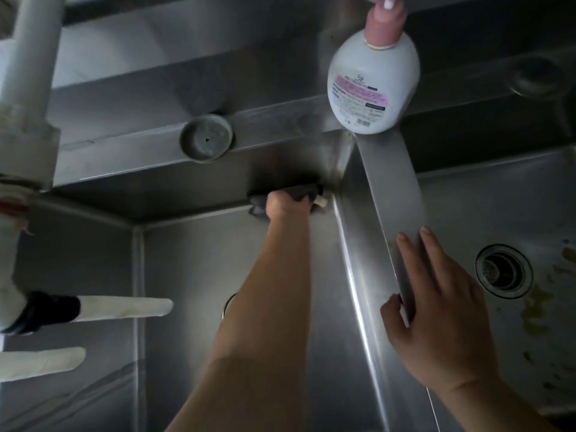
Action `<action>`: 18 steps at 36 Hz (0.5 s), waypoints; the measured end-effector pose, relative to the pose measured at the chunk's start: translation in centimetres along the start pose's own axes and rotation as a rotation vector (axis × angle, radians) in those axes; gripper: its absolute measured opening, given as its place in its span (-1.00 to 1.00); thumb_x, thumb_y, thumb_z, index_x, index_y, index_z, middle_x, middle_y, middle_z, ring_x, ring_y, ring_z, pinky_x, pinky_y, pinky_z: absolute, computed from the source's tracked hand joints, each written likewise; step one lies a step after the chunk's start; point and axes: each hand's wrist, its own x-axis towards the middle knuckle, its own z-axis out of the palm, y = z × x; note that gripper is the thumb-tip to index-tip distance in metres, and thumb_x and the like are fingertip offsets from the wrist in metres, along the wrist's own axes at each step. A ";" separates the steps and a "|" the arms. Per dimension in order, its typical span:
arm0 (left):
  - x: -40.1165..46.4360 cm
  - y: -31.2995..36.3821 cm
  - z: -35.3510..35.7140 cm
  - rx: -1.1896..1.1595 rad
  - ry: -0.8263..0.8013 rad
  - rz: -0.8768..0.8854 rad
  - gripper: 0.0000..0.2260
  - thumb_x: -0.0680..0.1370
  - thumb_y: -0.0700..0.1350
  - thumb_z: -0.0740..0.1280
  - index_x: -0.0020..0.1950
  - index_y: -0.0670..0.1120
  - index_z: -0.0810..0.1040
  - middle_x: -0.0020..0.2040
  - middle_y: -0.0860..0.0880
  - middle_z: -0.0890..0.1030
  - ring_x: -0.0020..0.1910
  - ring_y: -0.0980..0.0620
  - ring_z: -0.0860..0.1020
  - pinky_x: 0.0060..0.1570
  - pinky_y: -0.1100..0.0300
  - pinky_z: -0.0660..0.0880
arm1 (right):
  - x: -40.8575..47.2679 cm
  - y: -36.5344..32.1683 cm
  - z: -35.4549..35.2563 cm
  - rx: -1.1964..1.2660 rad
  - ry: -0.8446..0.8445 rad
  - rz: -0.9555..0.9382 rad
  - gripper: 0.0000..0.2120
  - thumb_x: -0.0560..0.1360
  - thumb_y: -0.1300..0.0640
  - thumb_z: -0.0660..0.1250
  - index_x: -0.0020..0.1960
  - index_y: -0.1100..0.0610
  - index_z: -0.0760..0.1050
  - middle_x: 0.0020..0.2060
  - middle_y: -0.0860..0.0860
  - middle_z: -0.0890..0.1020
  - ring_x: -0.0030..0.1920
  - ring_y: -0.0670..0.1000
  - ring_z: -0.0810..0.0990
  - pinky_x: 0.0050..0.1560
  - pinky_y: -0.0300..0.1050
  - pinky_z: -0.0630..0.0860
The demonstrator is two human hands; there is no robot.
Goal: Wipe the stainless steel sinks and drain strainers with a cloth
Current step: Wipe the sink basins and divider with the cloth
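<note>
Right hand [436, 310] braces, fingers flat and empty, on divider [392, 194]; left hand [285, 204] fisted round dark cloth [307, 191] at sink's [218, 275] far right corner—best press firmly into seam.

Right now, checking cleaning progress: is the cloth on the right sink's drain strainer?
No, the left hand presses the cloth into the left sink's far corner.

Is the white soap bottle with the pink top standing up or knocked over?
Standing up. The bottle sits on its base on the ledge where the two sinks meet, with its pink pump pointing straight up.
</note>
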 end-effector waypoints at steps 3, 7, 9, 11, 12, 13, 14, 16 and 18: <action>-0.7 0.0 0.7 -0.019 -0.034 0.059 -0.65 0.50 -0.20 0.44 -0.36 -0.14 0.31 -0.07 -0.20 0.62 0.15 -0.25 0.60 0.12 -0.02 0.59 | 0.1 0.0 0.0 0.009 0.000 0.004 -0.28 0.40 -0.02 0.15 0.56 0.05 0.23 0.56 0.10 0.22 0.37 0.22 0.39 0.26 0.23 0.39; -1.2 0.8 0.3 -0.516 -0.016 -0.068 -0.78 0.58 -0.15 0.36 0.13 -0.28 0.53 0.08 -0.21 0.60 0.15 -0.20 0.58 0.23 -0.06 0.53 | 0.0 -0.1 0.0 0.025 -0.001 0.008 -0.28 0.39 -0.02 0.16 0.55 0.04 0.23 0.56 0.09 0.22 0.37 0.21 0.39 0.28 0.23 0.38; -1.9 2.2 0.2 -0.838 -0.031 -0.215 -0.64 0.66 -0.24 0.18 0.46 -0.24 0.33 0.39 -0.28 0.41 0.37 -0.26 0.41 0.36 -0.20 0.37 | 0.0 0.0 0.0 0.027 -0.006 0.004 -0.28 0.39 -0.02 0.16 0.56 0.04 0.22 0.56 0.09 0.21 0.39 0.20 0.38 0.29 0.22 0.38; -2.8 3.5 0.3 -1.007 -0.077 -0.254 -0.61 0.67 -0.27 0.14 0.51 -0.21 0.26 0.47 -0.27 0.31 0.46 -0.25 0.30 0.39 -0.23 0.33 | 0.1 0.1 0.0 0.030 -0.011 0.001 -0.28 0.39 -0.02 0.16 0.56 0.03 0.22 0.56 0.09 0.21 0.40 0.19 0.38 0.29 0.21 0.38; -3.4 3.8 0.4 -1.129 -0.134 -0.259 -0.60 0.66 -0.26 0.14 0.51 -0.21 0.26 0.47 -0.27 0.31 0.47 -0.25 0.29 0.39 -0.22 0.33 | 0.1 0.1 0.0 0.031 -0.016 0.001 -0.28 0.40 -0.02 0.16 0.56 0.03 0.22 0.56 0.09 0.21 0.40 0.19 0.37 0.29 0.21 0.38; -4.2 3.8 0.3 -1.191 -0.185 -0.253 -0.61 0.66 -0.25 0.14 0.51 -0.22 0.27 0.46 -0.28 0.32 0.47 -0.25 0.30 0.39 -0.20 0.34 | 0.1 0.1 0.0 0.032 -0.019 0.003 -0.28 0.40 -0.03 0.16 0.56 0.03 0.21 0.57 0.08 0.21 0.40 0.18 0.37 0.29 0.21 0.38; -5.3 4.2 0.2 -1.250 -0.243 -0.260 -0.62 0.67 -0.24 0.14 0.49 -0.25 0.29 0.45 -0.29 0.35 0.46 -0.24 0.33 0.39 -0.17 0.36 | 0.1 0.1 -0.1 0.033 -0.022 0.006 -0.28 0.40 -0.03 0.16 0.56 0.03 0.21 0.57 0.08 0.21 0.40 0.18 0.36 0.29 0.21 0.38; -7.7 4.3 -0.1 -1.296 -0.390 -0.232 -0.66 0.67 -0.23 0.13 0.42 -0.29 0.39 0.38 -0.29 0.45 0.39 -0.22 0.43 0.37 -0.13 0.39 | 0.0 0.0 -0.1 0.031 -0.029 0.009 -0.28 0.40 -0.02 0.16 0.56 0.02 0.20 0.57 0.08 0.20 0.40 0.17 0.36 0.30 0.21 0.37; -9.6 4.2 -0.5 -1.300 -0.475 -0.175 -0.76 0.64 -0.26 0.15 0.24 -0.27 0.51 0.17 -0.22 0.59 0.19 -0.15 0.57 0.31 -0.18 0.43 | 0.0 -0.1 -0.3 0.038 -0.036 0.018 -0.28 0.40 -0.03 0.16 0.56 0.02 0.20 0.57 0.07 0.20 0.40 0.15 0.34 0.32 0.21 0.36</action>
